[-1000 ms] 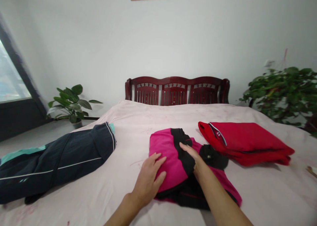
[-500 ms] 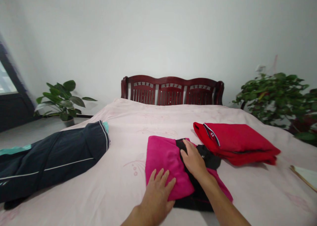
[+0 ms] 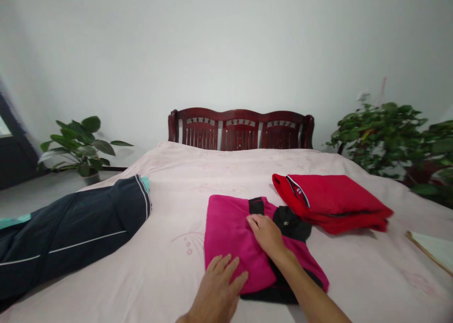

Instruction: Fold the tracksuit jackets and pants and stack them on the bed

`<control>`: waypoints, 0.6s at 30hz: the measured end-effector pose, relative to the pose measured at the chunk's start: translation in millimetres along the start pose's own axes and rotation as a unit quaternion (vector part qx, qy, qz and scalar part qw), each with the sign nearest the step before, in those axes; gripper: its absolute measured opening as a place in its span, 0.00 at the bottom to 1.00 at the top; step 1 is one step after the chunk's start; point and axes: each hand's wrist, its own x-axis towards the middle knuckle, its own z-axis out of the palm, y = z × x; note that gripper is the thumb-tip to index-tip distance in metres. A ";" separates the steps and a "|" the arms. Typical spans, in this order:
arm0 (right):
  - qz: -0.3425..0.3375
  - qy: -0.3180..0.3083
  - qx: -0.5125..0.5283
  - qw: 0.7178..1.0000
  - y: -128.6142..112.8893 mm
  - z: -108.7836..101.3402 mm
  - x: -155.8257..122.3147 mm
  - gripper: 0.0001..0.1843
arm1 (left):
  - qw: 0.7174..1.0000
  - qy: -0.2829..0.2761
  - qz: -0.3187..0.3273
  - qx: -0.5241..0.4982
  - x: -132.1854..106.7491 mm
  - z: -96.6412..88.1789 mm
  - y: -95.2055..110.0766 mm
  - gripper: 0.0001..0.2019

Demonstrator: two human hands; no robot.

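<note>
Pink top [image 3: 226, 238] with black parts, folded over on itself, lies flat on the bed [image 3: 166, 276], right in front of the person. That bed, under its pale flowered sheet, spreads out all round the top. Well beyond the top, at the far end, rises a dark red wooden headboard [image 3: 244, 135]. Past the top on its right, off the bed, grows a bushy plant [image 3: 378, 136]; a smaller potted plant [image 3: 79, 146] stands far off to its left. Dark blue clothes [image 3: 81, 228] with white stripes lie left of the top, well apart from it. Red clothes [image 3: 336, 200], neatly folded, sit close by its upper right side. As for the hands, the left hand [image 3: 221, 283] rests palm down on the top's near left part, fingers a little spread and gripping nothing. The right hand [image 3: 267, 236] lies across the middle of the top, fingers bent; from here I cannot tell whether they pinch any cloth.
</note>
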 end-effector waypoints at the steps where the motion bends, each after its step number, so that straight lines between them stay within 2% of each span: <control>1: 0.018 0.014 0.003 1.000 -0.3 -5.1 10.6 0.22 | 1.000 0.015 0.007 0.011 -0.3 1.6 0.0 0.22; 4: 0.024 0.021 -0.052 0.998 -4.2 -13.6 43.4 0.20 | 0.997 0.054 0.024 0.039 -1.9 6.0 -0.3 0.22; 8: -0.005 -0.009 -0.132 0.991 -11.3 -6.0 72.7 0.15 | 0.994 0.084 0.036 0.060 -3.8 10.6 -2.4 0.22; 13: -0.055 -0.034 -0.164 0.984 -17.4 6.6 81.8 0.14 | 0.987 0.135 0.038 0.074 -3.3 18.8 -3.5 0.19; 18: -0.055 -0.033 -0.188 0.980 -13.5 -2.3 92.2 0.18 | 0.985 0.148 0.043 0.077 -2.5 20.7 -2.3 0.18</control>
